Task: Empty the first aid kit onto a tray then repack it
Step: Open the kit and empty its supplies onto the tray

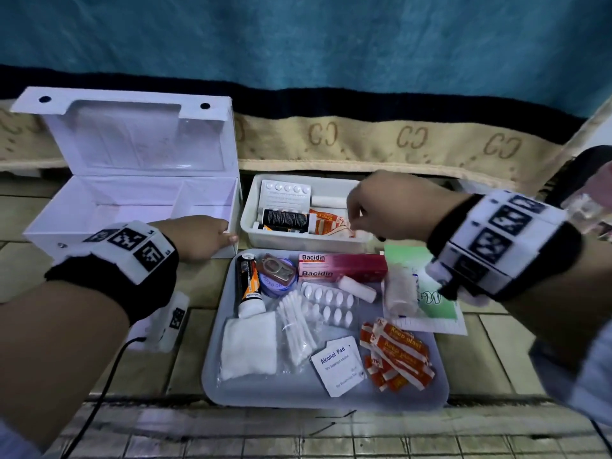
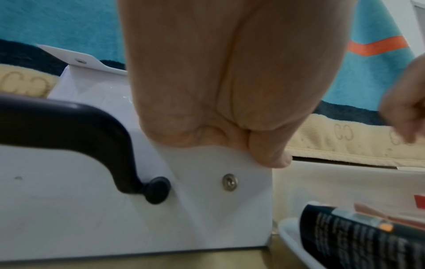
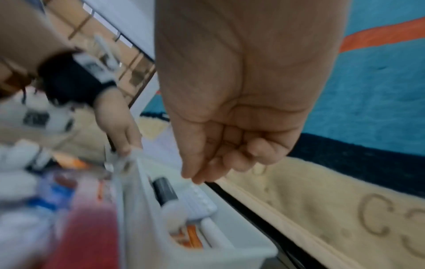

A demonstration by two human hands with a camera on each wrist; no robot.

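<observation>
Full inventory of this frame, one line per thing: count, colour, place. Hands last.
first aid box: 1, white, lid open, left on floor
insert bin: 1, white, right of box, holds blister pack, black tube, plasters
tray: 1, grey, front centre
Bacidin carton: 1, red, tray rear
tube: 1, black and orange, tray left
round tin: 1, blue, beside tube
pill strip: 1, silver, tray middle
cotton buds: 1 bag, white
gauze pad: 1, white, tray front left
alcohol pad: 1, white
plasters: several, orange, tray right
left hand: grips box front corner
right hand: over bin, fingers curled
</observation>
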